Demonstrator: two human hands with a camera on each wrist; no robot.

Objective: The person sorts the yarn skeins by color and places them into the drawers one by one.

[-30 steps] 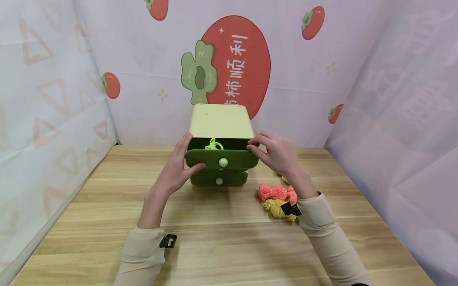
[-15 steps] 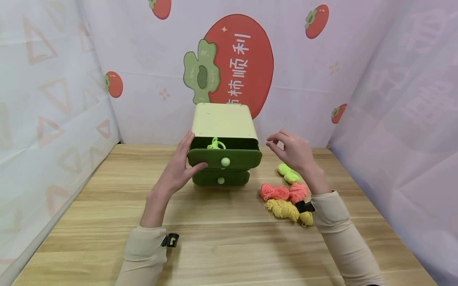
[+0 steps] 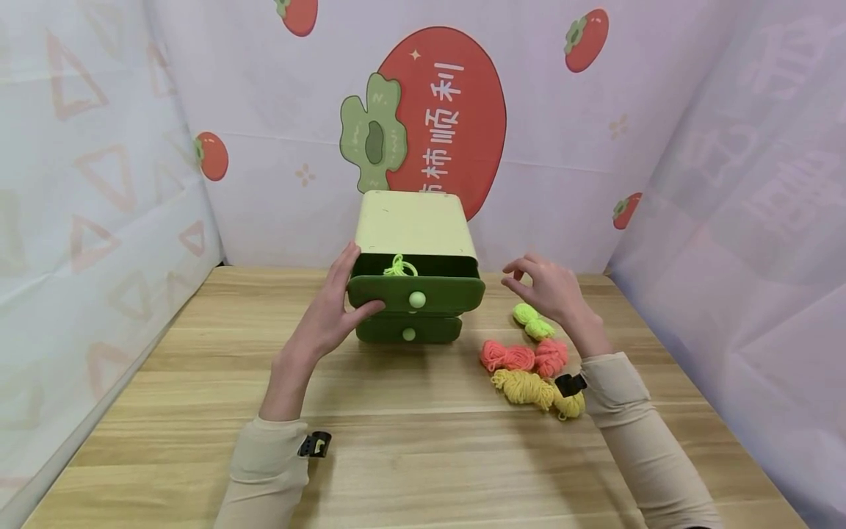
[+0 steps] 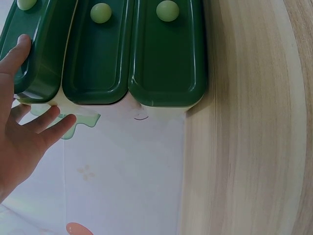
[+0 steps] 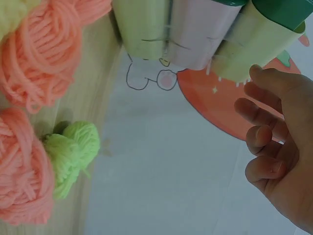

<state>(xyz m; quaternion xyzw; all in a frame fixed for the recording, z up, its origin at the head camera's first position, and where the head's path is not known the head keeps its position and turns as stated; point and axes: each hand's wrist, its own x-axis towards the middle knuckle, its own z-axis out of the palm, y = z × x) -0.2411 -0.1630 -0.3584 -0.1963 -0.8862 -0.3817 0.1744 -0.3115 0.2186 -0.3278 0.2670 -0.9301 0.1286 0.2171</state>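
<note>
A small cabinet (image 3: 416, 224) with a pale top and dark green drawers stands near the back wall. Its top drawer (image 3: 380, 292) is pulled partway out, and a bit of neon yellow-green yarn (image 3: 399, 266) shows inside. My left hand (image 3: 324, 312) touches this drawer's left end, thumb on the green front and the other fingers spread along the side. The left wrist view shows three drawer fronts with round knobs (image 4: 101, 13). My right hand (image 3: 545, 289), fingers loosely bent and holding nothing, hovers right of the cabinet, just above a neon green yarn skein (image 3: 534, 321).
Coral yarn skeins (image 3: 507, 356) and yellow yarn skeins (image 3: 523, 388) lie on the wooden table (image 3: 396, 463), to the right of the cabinet and near my right wrist. A printed cloth backdrop (image 3: 277, 198) encloses the back and both sides.
My right hand has let go of the top drawer's right end and moved away to the right, uncovering the neon green yarn. My left hand stays on the drawer.
</note>
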